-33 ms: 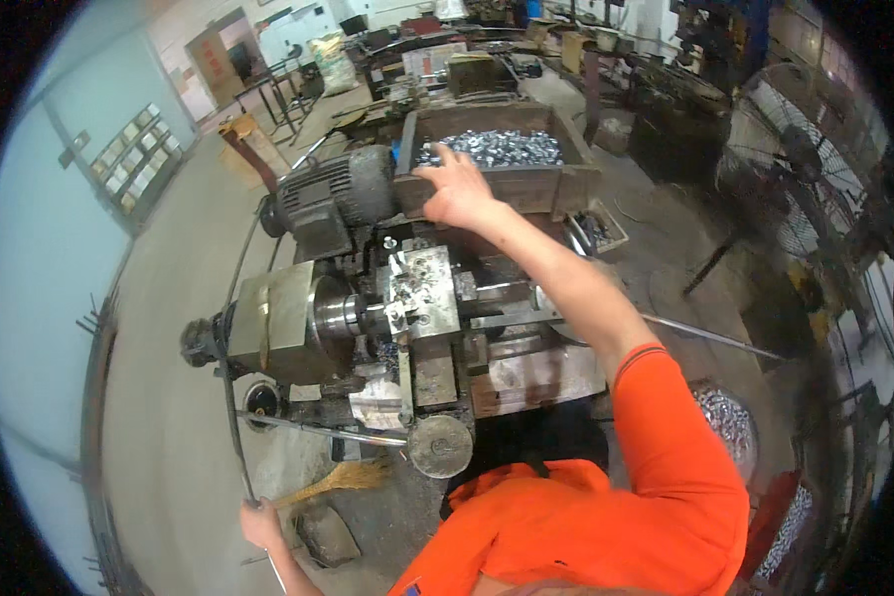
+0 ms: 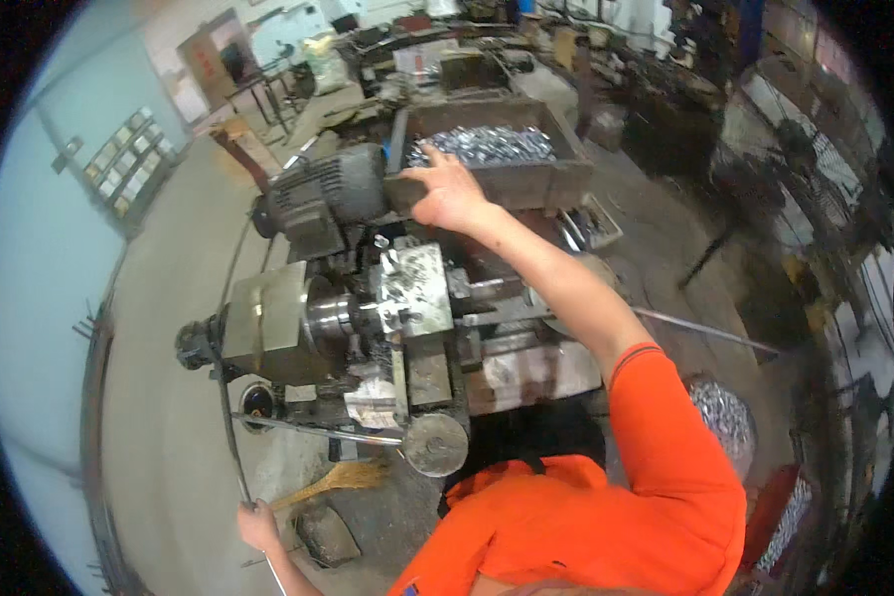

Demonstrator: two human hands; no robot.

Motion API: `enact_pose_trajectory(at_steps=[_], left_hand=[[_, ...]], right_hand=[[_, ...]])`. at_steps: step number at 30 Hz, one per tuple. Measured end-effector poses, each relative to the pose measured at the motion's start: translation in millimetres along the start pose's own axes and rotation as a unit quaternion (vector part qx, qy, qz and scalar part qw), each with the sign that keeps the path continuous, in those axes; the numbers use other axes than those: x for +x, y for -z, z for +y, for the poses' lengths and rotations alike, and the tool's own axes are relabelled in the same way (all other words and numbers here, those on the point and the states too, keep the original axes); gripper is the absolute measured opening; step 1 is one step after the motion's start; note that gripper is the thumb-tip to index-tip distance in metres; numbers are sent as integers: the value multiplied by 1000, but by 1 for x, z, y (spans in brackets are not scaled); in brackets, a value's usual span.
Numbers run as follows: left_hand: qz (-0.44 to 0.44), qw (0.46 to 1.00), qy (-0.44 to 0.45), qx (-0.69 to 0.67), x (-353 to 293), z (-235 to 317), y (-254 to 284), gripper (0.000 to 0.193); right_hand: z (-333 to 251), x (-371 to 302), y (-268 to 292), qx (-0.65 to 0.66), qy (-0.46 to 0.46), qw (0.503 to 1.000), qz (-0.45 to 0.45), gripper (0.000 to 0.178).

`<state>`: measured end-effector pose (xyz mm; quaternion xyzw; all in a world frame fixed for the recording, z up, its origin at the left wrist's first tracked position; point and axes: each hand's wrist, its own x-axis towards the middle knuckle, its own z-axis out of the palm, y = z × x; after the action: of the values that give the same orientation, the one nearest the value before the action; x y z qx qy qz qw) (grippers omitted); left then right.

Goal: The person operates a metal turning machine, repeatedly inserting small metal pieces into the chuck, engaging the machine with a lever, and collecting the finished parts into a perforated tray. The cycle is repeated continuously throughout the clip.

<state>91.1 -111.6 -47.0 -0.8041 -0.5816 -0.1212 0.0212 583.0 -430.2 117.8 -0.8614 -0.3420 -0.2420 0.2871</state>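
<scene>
My left hand is wrapped round the lower end of a long dark lever rod, to the left of a small lathe. My right hand reaches out over the near edge of a box, its fingers stretched and apart with nothing seen in them. Small shiny metal parts fill the box beyond my fingertips. Below that arm lies the lathe's metal tool block, with the spindle chuck and a boxy headstock to its left.
An electric motor sits behind the headstock. A round handwheel and a straw hand broom are near my body. At right are a tub of metal parts, a long bar and a standing fan.
The whole scene has shifted slightly left in view. Both hands keep nearly the same places relative to the rod and the box.
</scene>
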Motion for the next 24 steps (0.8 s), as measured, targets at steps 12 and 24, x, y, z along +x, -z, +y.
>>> enact_pose_trajectory(at_steps=[12, 24], left_hand=[[-456, 746, 14, -485, 92, -91, -53, 38], [-339, 818, 51, -463, 34, -23, -29, 39]], right_hand=[[131, -338, 169, -57, -326, 937, -109, 35], [55, -650, 165, -133, -451, 874, -125, 25]])
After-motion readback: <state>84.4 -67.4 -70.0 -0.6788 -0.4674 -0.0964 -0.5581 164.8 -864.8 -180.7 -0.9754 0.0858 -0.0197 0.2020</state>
